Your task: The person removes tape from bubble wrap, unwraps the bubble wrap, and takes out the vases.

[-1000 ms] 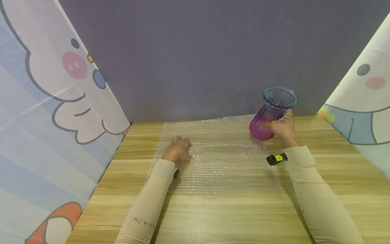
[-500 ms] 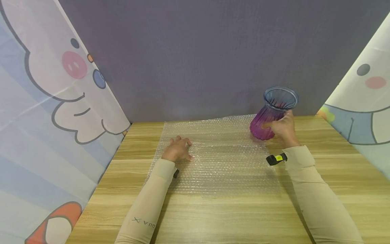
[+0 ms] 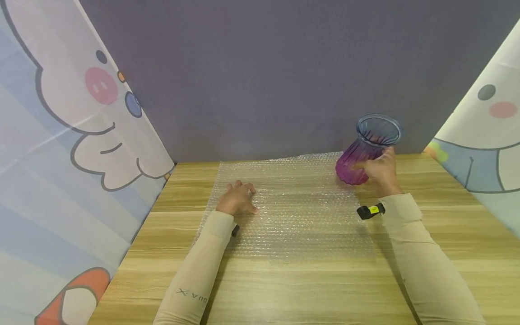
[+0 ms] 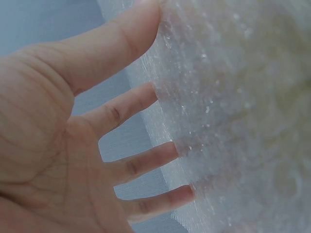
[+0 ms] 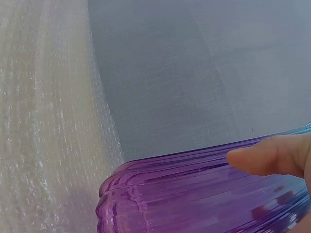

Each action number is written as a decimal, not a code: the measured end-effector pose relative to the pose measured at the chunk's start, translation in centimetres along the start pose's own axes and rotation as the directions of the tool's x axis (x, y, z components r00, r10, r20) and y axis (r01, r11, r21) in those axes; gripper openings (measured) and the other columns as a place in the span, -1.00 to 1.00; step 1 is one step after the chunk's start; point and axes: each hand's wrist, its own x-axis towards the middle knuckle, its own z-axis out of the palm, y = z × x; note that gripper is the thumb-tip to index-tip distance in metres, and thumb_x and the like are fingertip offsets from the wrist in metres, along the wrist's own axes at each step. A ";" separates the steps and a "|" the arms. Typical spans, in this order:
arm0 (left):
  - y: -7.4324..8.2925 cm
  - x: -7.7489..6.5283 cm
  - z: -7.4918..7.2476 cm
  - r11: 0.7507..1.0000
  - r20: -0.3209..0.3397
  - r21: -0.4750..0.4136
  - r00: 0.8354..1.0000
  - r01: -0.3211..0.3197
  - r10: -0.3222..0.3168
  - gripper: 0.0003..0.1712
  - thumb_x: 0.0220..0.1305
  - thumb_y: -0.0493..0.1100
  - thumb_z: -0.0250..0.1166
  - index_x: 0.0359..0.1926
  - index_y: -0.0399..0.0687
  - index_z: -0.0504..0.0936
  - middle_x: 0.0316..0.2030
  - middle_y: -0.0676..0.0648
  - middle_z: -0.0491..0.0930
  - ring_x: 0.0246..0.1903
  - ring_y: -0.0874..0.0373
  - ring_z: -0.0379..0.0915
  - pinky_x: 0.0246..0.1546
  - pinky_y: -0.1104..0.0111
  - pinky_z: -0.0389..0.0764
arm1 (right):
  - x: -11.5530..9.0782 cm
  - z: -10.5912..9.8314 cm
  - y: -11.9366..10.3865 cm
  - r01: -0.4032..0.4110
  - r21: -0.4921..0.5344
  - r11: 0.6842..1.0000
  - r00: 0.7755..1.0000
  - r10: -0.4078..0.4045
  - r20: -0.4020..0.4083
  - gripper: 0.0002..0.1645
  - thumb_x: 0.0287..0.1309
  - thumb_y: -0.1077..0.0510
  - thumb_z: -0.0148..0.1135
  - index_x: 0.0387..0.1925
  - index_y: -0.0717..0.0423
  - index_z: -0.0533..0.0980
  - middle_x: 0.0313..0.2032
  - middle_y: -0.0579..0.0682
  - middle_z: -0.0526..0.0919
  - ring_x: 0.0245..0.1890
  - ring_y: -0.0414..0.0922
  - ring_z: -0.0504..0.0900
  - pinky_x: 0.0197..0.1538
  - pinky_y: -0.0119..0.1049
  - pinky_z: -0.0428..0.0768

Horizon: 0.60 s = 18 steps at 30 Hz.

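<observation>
My right hand [image 3: 381, 169] grips a ribbed glass vase [image 3: 352, 163] around its body, the thumb lying along the near side. The vase shades from purple at the base to blue at the flared rim, and it tilts with its mouth toward the right. Its base hangs over the right part of a sheet of clear bubble wrap [image 3: 300, 216]. On the left of that sheet, my left hand [image 3: 237, 198] has its fingers spread, the fingertips touching the film in the left wrist view. Through the purple glass [image 5: 184, 194], fingers behind the vase show in the right wrist view.
Under the bubble wrap is a wood-grain table [image 3: 300, 289]. A grey panel [image 3: 260, 81] rises along its back edge. Cartoon-printed curtains hang at the left [image 3: 53, 149] and the right [image 3: 483, 135].
The vase in my right hand has shifted slightly to the right. My left hand stays where it was on the bubble wrap.
</observation>
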 end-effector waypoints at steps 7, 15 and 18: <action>0.0 -0.1 -0.1 1.000 0.005 -0.004 1.000 0.002 -0.002 -0.16 -0.08 0.09 0.67 0.27 0.25 0.55 0.41 -0.16 0.29 0.37 -0.24 0.14 0.06 -0.19 0.58 | 0.1 -0.2 0.0 -0.011 0.075 0.997 1.000 0.012 -0.011 0.22 -0.44 0.82 0.25 0.23 -0.18 0.24 -0.09 -0.37 0.50 0.15 -0.22 0.46 0.53 -0.25 0.30; 0.0 0.0 -0.1 1.000 0.008 -0.002 1.000 0.005 -0.005 -0.15 -0.09 0.10 0.66 0.28 0.27 0.55 0.39 -0.15 0.30 0.36 -0.22 0.15 0.06 -0.19 0.58 | 0.1 -0.7 0.0 0.006 0.169 0.986 1.000 -0.003 -0.018 0.23 -0.46 0.86 0.20 0.20 -0.18 0.26 -0.03 -0.30 0.53 0.25 -0.14 0.45 0.42 -0.46 0.40; 0.0 -0.1 -0.1 1.000 0.010 -0.004 1.000 0.003 -0.003 -0.16 -0.08 0.10 0.66 0.28 0.26 0.55 0.39 -0.15 0.30 0.36 -0.22 0.15 0.06 -0.19 0.58 | 0.2 -0.8 0.1 0.010 0.145 0.989 1.000 -0.007 -0.022 0.23 -0.45 0.85 0.21 0.21 -0.20 0.24 -0.01 -0.31 0.51 0.29 -0.13 0.43 0.42 -0.46 0.40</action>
